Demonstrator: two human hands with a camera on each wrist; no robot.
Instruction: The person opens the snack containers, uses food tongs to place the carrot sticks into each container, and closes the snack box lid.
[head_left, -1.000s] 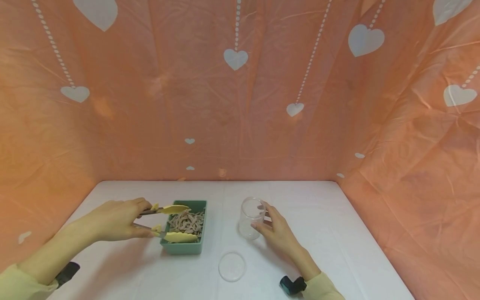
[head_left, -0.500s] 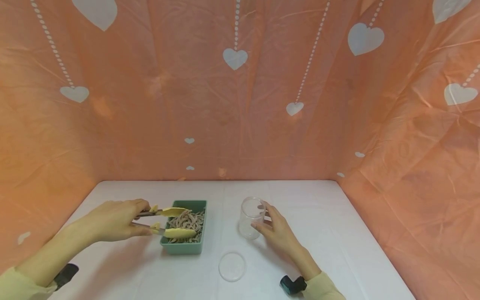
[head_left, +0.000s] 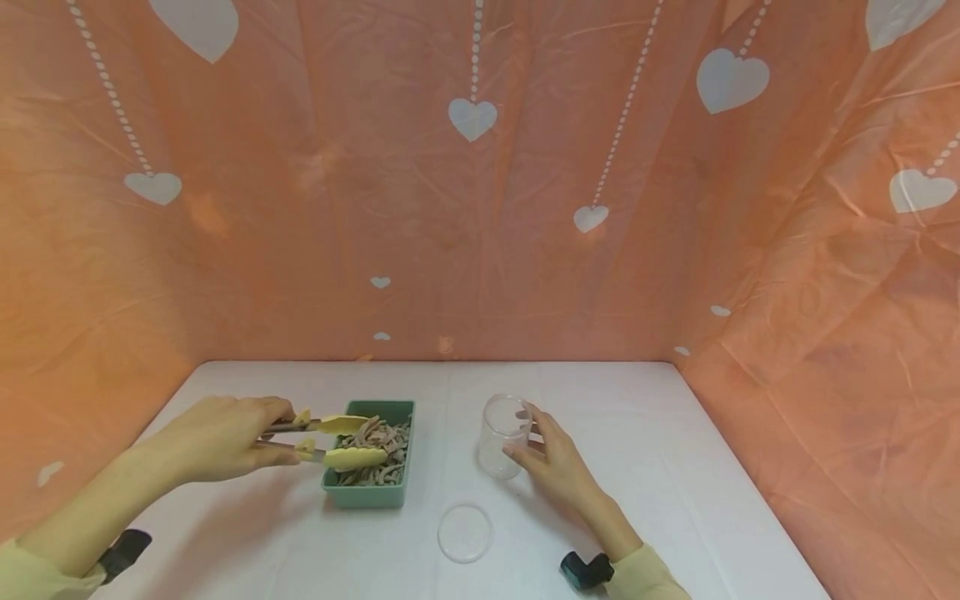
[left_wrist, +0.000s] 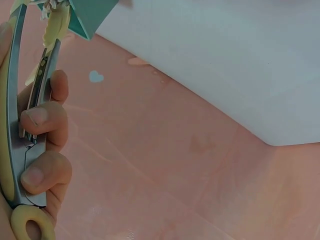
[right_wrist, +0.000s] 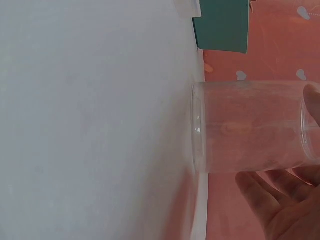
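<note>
My left hand (head_left: 225, 437) grips a pair of tongs (head_left: 356, 458) with metal arms and scalloped yellow tips; fingers curl round the handle in the left wrist view. The tips sit a little apart at the green rectangular box (head_left: 367, 497), among greyish-brown curled strips (head_left: 386, 437) whose kind I cannot tell. To the right, a clear cylindrical jar (head_left: 495, 457) stands upright on the table, with nothing visible inside. My right hand (head_left: 558, 467) holds it from the right, thumb in front and fingers round the side near the rim. In the right wrist view the jar (right_wrist: 245, 130) looks transparent throughout.
A clear round lid (head_left: 464, 533) lies flat on the white table (head_left: 622, 433), in front of the jar and box. Orange cloth (head_left: 480, 250) with white hearts rises behind the table and along both sides.
The yellow tips of the tongs have drawn closer together over the strips, and my left hand has shifted slightly left. My right hand and the jar stay where they were.
</note>
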